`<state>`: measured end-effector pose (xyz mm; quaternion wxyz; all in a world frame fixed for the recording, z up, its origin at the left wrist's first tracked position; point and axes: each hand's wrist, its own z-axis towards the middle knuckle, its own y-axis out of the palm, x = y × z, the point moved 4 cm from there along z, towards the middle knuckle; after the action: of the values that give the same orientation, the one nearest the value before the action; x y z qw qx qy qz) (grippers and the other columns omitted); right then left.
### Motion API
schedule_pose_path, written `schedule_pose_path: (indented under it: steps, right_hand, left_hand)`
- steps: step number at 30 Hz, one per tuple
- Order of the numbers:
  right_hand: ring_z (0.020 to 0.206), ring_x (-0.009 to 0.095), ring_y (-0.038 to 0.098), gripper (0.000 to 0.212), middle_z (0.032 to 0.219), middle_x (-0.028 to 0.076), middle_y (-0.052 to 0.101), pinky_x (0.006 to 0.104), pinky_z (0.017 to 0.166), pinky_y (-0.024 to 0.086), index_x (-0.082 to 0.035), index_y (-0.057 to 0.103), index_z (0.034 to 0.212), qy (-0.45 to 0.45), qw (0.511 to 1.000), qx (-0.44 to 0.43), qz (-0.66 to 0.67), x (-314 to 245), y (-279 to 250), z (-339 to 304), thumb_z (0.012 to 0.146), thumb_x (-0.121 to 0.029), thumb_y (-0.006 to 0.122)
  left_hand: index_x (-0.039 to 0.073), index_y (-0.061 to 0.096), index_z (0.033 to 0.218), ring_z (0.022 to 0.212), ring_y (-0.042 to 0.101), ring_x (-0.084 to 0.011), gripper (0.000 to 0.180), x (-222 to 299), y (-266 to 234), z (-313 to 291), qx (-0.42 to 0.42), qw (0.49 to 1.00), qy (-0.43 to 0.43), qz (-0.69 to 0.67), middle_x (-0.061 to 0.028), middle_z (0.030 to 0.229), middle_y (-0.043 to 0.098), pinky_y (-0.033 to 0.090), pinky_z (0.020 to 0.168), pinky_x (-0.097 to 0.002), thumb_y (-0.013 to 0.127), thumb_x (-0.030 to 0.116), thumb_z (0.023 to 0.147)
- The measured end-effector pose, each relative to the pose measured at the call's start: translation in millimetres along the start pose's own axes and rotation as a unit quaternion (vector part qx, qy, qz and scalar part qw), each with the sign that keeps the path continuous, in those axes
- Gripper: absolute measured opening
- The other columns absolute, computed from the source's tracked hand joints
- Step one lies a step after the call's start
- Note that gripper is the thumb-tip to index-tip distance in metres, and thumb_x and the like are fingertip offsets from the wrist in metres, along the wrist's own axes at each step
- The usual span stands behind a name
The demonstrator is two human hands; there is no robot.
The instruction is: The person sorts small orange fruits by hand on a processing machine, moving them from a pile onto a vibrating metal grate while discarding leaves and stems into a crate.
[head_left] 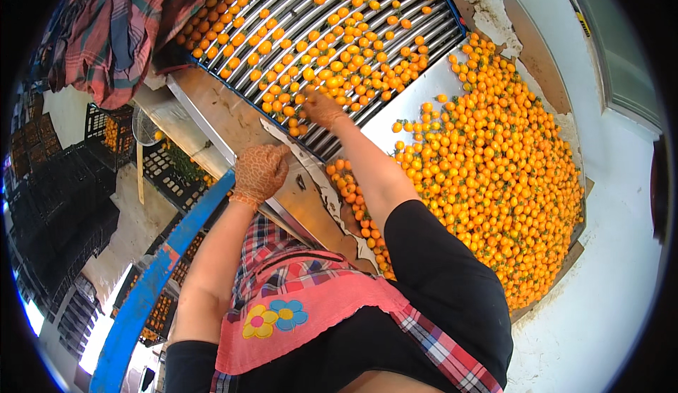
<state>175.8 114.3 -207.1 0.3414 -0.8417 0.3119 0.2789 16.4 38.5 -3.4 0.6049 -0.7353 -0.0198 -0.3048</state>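
Observation:
Orange cherry tomatoes [357,61] lie scattered over a sloping bed of metal rollers [311,4]. My right hand [323,109], in a patterned brown glove, reaches in among them near the bed's lower edge. Its fingers seem spread and touch the fruit; I see none held. My left hand [260,173], gloved alike, is closed with its fingers curled, beside the brown board [226,107] along the bed. Whatever it holds, if anything, is hidden. To my right, a large heap of cherry tomatoes [494,188] spreads beyond a smooth metal plate [417,103].
A blue bar [159,276] slants past my left forearm. Black crates [63,188], some with tomatoes, stand on the left. Checked cloth [127,33] hangs at upper left, near a round sieve-like tool [145,128]. A white wall [614,202] bounds the right side.

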Motion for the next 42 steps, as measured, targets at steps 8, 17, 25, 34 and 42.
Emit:
schedule_pose_path:
  steps: [8, 17, 25, 34, 42]
  right_hand:
    - [0.116, 0.037, 0.051, 0.06, 0.132, 0.023, 0.046, 0.0424, 0.098, 0.043, -0.01, 0.036, 0.141, 0.11, 0.959, 0.254, -0.053, 21.2, -150.6, -4.3, 0.087, -0.03, 0.053]
    - [0.118, 0.036, 0.046, 0.073, 0.128, 0.019, 0.047, 0.0551, 0.095, 0.04, -0.017, 0.043, 0.136, 0.005, 0.944, -0.084, -0.317, 51.2, -28.0, -175.6, 0.077, -0.053, 0.064]
    - [0.139, 0.036, 0.016, 0.071, 0.153, 0.013, 0.017, 0.0648, 0.102, 0.022, -0.034, 0.042, 0.137, -0.102, 0.822, -0.225, -0.513, 45.3, -10.5, -208.1, 0.074, -0.054, 0.067]
    - [0.122, 0.031, 0.045, 0.054, 0.137, 0.015, 0.039, 0.0489, 0.094, 0.042, -0.024, 0.046, 0.131, -0.044, 0.924, 0.223, -0.307, -10.5, -105.9, -40.8, 0.082, -0.036, 0.066]
    - [0.121, 0.035, 0.041, 0.064, 0.127, 0.016, 0.045, 0.0577, 0.097, 0.036, -0.009, 0.045, 0.129, 0.213, 0.92, 0.191, -0.267, 37.5, -168.1, -79.5, 0.08, -0.047, 0.063]
  left_hand:
    - [0.011, 0.065, 0.096, 0.074, 0.061, -0.0282, 0.023, -0.9, 3.0, -1.1, -0.009, 1.0, 0.012, 0.002, -0.0074, 0.076, 0.061, 0.048, 0.067, -0.0428, 0.064, 0.012, 0.073]
    - [0.011, 0.064, 0.092, 0.072, 0.062, -0.0293, 0.017, -4.4, 5.7, -1.6, 0.017, 1.0, 0.016, -0.014, -0.0082, 0.076, 0.063, 0.049, 0.065, -0.0433, 0.063, 0.011, 0.075]
    - [0.011, 0.064, 0.093, 0.074, 0.062, -0.0308, 0.02, -2.2, 4.5, -0.6, 0.034, 0.999, 0.023, -0.03, -0.0098, 0.079, 0.064, 0.049, 0.064, -0.044, 0.064, 0.009, 0.073]
    - [0.013, 0.065, 0.094, 0.074, 0.061, -0.0296, 0.02, -5.2, 3.8, -3.4, 0.006, 1.0, 0.014, -0.018, -0.0077, 0.077, 0.062, 0.05, 0.065, -0.0433, 0.064, 0.013, 0.074]
    - [0.013, 0.064, 0.094, 0.072, 0.06, -0.0301, 0.02, -2.8, 6.2, -3.6, 0.034, 0.998, 0.044, -0.031, -0.0085, 0.076, 0.06, 0.049, 0.065, -0.0433, 0.064, 0.013, 0.074]
